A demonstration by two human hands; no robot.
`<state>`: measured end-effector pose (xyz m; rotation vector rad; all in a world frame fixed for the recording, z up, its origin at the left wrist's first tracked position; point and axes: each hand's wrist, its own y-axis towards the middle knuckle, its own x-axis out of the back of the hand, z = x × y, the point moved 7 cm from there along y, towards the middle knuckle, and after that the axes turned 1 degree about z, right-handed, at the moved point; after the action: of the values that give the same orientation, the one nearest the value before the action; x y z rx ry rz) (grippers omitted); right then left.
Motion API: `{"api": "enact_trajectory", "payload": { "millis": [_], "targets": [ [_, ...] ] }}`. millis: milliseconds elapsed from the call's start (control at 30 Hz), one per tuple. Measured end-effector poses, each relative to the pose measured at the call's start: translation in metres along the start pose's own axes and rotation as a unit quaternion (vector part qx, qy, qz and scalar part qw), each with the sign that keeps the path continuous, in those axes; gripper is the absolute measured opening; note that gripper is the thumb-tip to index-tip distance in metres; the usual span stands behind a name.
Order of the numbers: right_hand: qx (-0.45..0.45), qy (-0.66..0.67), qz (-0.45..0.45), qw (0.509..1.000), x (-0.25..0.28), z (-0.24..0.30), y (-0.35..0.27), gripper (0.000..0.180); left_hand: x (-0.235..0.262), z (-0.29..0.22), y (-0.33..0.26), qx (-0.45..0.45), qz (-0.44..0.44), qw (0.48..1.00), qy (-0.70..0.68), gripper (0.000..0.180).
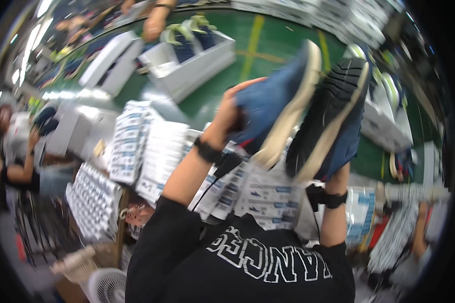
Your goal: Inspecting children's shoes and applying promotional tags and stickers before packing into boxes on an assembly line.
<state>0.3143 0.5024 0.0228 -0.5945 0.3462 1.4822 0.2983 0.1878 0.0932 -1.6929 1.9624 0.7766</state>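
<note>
Two blue sneakers are held up side by side over the green work surface. My left hand [228, 112] is closed around the heel end of the left sneaker [274, 103], which is tilted and blurred, its cream midsole facing right. My right hand [340, 172] grips the right sneaker [334, 108] from behind and below; its fingers are mostly hidden by the shoe. That sneaker's black sole faces me, edged with a cream band. Wrist straps with small black devices are on both wrists. Below the shoes lie printed white sheets or flat cartons [268, 199].
On the green surface [245, 68], an open white shoebox [202, 73] holds blue shoes, with another person's hand [155, 22] beside it. More boxes stand at left [111, 63] and right [387, 126]. Printed stacks [129, 141] lie left. Another person [23, 169] works far left, near a white fan [107, 287].
</note>
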Motion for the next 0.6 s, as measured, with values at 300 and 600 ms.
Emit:
{"api": "enact_trajectory", "payload": {
  "millis": [300,600],
  "targets": [
    [-0.021,-0.553,0.068,0.830,-0.014,-0.036,0.160,0.044,0.070,0.076,0.081,0.023,-0.096,0.767,0.634,0.065],
    [-0.009,-0.484,0.149,0.862,-0.001,0.039,0.061,0.031,0.219,-0.221,-0.174,0.155,-0.316,0.446,0.823,0.032]
  ]
}}
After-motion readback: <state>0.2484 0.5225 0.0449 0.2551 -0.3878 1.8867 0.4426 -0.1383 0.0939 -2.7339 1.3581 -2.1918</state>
